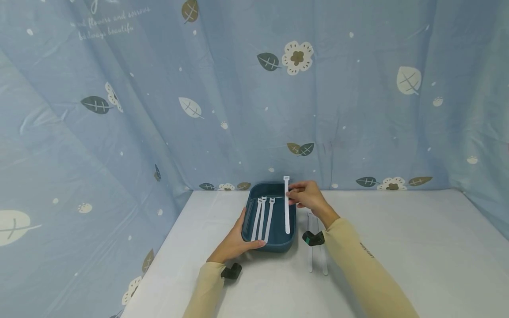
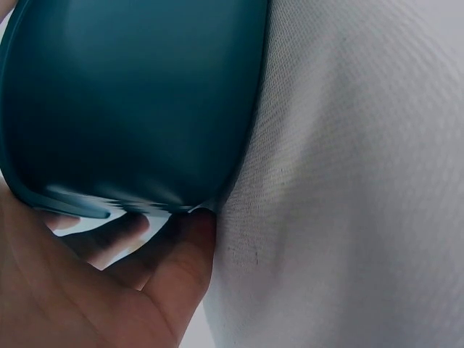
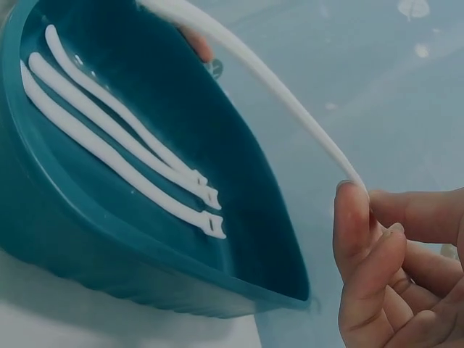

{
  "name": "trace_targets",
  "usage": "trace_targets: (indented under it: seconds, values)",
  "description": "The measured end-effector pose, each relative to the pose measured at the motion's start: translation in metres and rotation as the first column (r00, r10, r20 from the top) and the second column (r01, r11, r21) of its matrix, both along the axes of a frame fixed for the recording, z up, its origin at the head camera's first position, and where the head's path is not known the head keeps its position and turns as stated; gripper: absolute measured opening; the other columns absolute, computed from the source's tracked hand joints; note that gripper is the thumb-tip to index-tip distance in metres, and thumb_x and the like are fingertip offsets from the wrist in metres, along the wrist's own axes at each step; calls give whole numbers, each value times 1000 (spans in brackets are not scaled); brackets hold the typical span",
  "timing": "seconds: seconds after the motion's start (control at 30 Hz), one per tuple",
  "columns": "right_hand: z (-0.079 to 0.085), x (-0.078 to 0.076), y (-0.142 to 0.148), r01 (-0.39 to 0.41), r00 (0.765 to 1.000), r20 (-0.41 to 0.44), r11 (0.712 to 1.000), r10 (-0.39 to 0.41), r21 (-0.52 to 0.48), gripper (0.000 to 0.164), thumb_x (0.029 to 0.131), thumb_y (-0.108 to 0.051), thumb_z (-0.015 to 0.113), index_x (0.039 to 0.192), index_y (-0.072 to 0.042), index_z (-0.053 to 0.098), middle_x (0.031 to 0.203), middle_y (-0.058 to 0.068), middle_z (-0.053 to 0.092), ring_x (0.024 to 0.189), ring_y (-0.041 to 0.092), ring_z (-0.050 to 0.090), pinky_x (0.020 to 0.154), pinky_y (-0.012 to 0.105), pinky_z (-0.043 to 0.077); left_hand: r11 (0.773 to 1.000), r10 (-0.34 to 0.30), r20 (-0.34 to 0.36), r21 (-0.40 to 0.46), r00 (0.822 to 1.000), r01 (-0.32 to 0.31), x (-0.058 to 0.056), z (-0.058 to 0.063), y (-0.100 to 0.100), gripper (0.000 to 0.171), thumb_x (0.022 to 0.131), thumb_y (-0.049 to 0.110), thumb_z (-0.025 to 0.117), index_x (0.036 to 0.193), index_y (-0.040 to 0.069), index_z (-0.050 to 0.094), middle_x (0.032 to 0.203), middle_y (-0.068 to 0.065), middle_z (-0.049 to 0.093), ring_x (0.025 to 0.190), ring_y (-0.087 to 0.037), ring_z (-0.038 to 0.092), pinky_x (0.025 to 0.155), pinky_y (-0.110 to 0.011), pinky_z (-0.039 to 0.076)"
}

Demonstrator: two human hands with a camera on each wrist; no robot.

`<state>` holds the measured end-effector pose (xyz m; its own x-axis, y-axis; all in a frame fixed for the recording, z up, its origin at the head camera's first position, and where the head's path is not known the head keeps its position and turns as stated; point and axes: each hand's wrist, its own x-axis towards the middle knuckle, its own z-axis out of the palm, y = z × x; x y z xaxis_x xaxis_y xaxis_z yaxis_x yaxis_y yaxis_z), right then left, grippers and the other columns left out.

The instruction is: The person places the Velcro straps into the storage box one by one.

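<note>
A dark teal plastic bin (image 1: 278,248) stands on the table near the back edge. My left hand (image 1: 234,243) grips its near left corner, thumb over the front rim and fingers along the side; the left wrist view shows the bin's outer wall (image 2: 138,101) close up. Inside lie three white cable tie straps (image 3: 109,156) with slotted heads, side by side. My right hand (image 1: 308,196) pinches another white cable tie (image 1: 287,212) between thumb and fingers, above the bin's right side. In the right wrist view this strap (image 3: 275,83) bends in an arc over the bin.
Two more white cable ties (image 1: 310,260) lie on the white table (image 1: 397,247), right of the bin and partly behind the right wrist's camera (image 1: 313,238). A blue curtain (image 1: 246,110) with leaf and flower prints hangs behind the table and along its left side.
</note>
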<state>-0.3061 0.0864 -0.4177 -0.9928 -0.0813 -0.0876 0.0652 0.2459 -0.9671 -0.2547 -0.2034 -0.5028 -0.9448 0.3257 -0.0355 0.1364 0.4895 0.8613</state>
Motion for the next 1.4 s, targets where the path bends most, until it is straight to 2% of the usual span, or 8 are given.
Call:
trace_targets:
  seconds: [0.17, 0.4, 0.57, 0.73, 0.97, 1.4]
  values:
    - [-3, -2, -5, -1, 1000, -2, 1000, 1, 14, 34, 99, -16, 70, 129, 1, 66, 103, 12, 77, 71, 7, 72, 66, 30, 57, 1000, 8, -4, -10, 1000, -8, 0, 0, 0, 129, 77, 50, 89, 167, 36, -2, 176, -3, 12, 159, -31, 24, 123, -64, 29]
    - [-8, -3, -10, -8, 1000, 4, 1000, 8, 19, 34, 99, -14, 70, 129, 2, 65, 105, 14, 77, 70, 8, 72, 64, 26, 56, 1000, 10, -2, -16, 1000, -10, 0, 0, 0, 130, 77, 50, 89, 168, 30, -2, 175, -5, 13, 158, -33, 25, 122, -65, 30]
    - [-11, -4, -13, -16, 1000, 20, 1000, 15, 18, 35, 99, -14, 69, 130, 2, 64, 106, 15, 77, 70, 8, 72, 63, 25, 55, 1000, 7, 0, -9, 1000, -7, -1, -1, 0, 130, 77, 51, 89, 168, 33, -2, 175, -4, 13, 158, -32, 25, 122, -64, 30]
    - [-14, -5, -16, -12, 1000, 28, 1000, 11, 20, 34, 99, -13, 70, 129, 3, 64, 105, 15, 76, 69, 8, 72, 61, 24, 54, 1000, 7, -4, 2, 1000, -7, -1, -1, 0, 131, 76, 51, 89, 168, 29, -2, 175, -4, 14, 157, -32, 27, 122, -64, 31]
    - [-18, -8, -21, -10, 999, 41, 999, 8, 46, 34, 99, -13, 70, 128, 3, 64, 106, 17, 77, 69, 8, 72, 60, 25, 53, 1000, -7, -10, 12, 1000, 7, -1, 0, 0, 128, 78, 49, 88, 166, 40, -3, 175, -3, 13, 158, -30, 26, 123, -62, 29]
    - [-23, -9, -25, -11, 1000, 26, 997, 9, 76, 35, 99, -12, 70, 128, 4, 64, 107, 19, 77, 69, 9, 71, 60, 24, 56, 1000, 13, 5, -21, 1000, -13, 0, 1, 0, 129, 76, 53, 88, 166, 41, -3, 175, -4, 14, 157, -32, 27, 122, -63, 31]
